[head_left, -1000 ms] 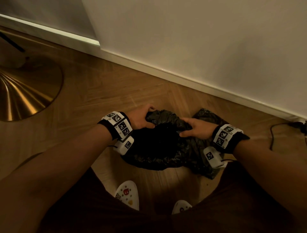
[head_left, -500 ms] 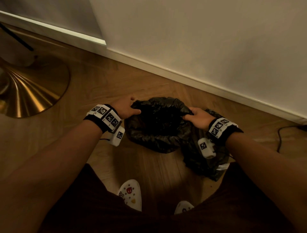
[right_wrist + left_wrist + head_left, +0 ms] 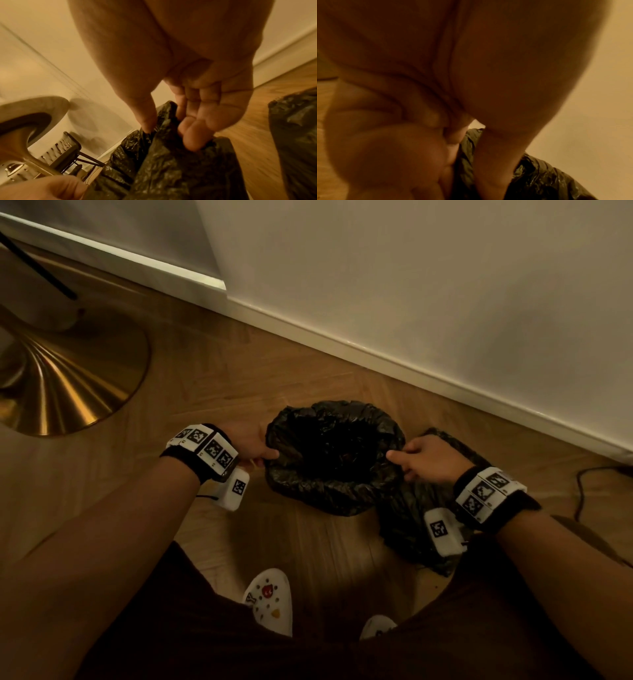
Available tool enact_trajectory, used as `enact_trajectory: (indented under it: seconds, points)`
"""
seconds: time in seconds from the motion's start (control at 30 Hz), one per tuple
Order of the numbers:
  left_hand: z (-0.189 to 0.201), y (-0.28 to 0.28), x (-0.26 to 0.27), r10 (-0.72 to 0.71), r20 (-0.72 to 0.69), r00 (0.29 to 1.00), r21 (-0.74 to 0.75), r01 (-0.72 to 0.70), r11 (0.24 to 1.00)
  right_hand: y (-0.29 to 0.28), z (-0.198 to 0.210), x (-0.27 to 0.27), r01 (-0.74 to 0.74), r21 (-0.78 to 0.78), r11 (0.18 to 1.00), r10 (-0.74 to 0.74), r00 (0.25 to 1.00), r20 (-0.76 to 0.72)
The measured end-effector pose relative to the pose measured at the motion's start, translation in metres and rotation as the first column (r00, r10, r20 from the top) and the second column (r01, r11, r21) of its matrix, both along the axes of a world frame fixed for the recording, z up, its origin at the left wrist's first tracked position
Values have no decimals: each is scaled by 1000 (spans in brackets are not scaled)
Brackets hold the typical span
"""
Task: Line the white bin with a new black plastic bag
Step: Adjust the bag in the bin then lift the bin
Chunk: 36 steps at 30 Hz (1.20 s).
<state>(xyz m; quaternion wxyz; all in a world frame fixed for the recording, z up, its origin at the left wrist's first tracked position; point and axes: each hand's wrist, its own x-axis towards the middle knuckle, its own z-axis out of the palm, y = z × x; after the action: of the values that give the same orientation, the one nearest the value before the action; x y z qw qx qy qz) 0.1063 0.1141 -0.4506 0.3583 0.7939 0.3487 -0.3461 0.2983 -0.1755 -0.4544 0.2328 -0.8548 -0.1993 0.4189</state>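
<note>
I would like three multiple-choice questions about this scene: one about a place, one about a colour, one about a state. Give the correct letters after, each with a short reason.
1. Where does the second dark bag lie?
A. under the right wrist, on the floor
B. on the gold lamp base
C. against the skirting board

2. What colour is the lamp base?
A. white
B. gold
C. black

3. How is the mouth of the black bag?
A. tied in a knot
B. folded flat
C. held open

Answers:
1 A: it lies crumpled below the right hand.
2 B: it shines like brass.
3 C: the left hand and the right hand grip opposite edges.
</note>
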Motion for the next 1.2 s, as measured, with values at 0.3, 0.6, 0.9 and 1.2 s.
enact_trajectory:
  seconds: [0.3,0.6,0.9,1.2]
  points:
    - [2,7,9,164,122,979,12,-167,986,7,-13,18,184,125,975,-161,971,-175]
    - [36,21,29,451,360,817,-119,-439,891,31,45,54,358,284,889,-293,924,-248]
    - [112,13,46,570,536,623,-224,-547,807,36,110,77,382,485,787,-285,922,-263]
    - [156,32,51,566,607,557,-234,-556,798,62,148,86,363,539,760,-256,930,-266]
